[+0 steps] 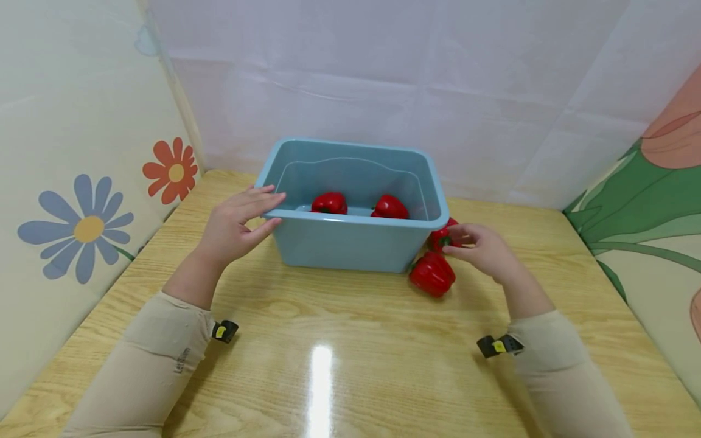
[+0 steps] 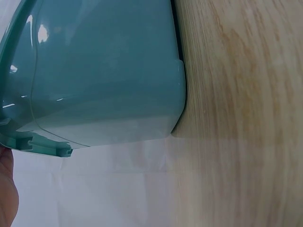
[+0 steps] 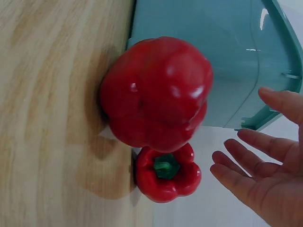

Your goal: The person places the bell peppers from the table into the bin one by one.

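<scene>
A light blue plastic bin [image 1: 350,243] stands on the wooden table, with two red bell peppers [image 1: 390,207] inside. My left hand [image 1: 238,222] rests on its left rim, fingers extended over the edge and thumb by the front corner. Outside the bin's right side lie two more peppers. The nearer bell pepper [image 3: 156,92] sits by the front right corner; the farther bell pepper [image 3: 168,177] shows its green stem. Fingers spread and holding nothing, my right hand [image 3: 270,165] hovers beside these two. In the head view it partly covers the farther pepper.
The wooden table [image 1: 263,365] extends in front of the bin and to both sides. A pale cloth wall [image 1: 383,73] rises close behind the bin. Flower-printed panels [image 1: 66,152] border the table on the left and right.
</scene>
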`<act>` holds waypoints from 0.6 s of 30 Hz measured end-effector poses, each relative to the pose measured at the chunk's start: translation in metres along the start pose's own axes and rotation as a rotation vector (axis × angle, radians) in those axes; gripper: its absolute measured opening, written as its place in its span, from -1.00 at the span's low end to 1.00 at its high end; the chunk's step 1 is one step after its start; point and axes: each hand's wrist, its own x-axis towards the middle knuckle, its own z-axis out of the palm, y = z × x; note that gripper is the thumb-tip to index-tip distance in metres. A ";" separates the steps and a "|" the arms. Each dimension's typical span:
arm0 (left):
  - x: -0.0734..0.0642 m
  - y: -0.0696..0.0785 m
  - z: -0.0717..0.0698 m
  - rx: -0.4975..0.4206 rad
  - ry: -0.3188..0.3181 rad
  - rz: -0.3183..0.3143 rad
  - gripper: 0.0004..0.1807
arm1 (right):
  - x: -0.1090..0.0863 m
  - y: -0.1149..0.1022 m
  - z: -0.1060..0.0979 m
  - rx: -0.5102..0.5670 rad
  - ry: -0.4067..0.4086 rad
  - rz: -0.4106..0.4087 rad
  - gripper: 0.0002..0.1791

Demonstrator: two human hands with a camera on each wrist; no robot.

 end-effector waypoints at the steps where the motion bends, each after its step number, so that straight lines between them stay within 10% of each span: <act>1: 0.000 0.000 0.000 0.002 0.002 0.000 -0.46 | 0.000 0.001 0.001 -0.009 -0.008 0.004 -0.41; 18: 0.000 0.001 0.000 0.006 0.016 0.017 -0.39 | 0.002 0.015 0.019 -0.076 -0.125 0.107 -0.23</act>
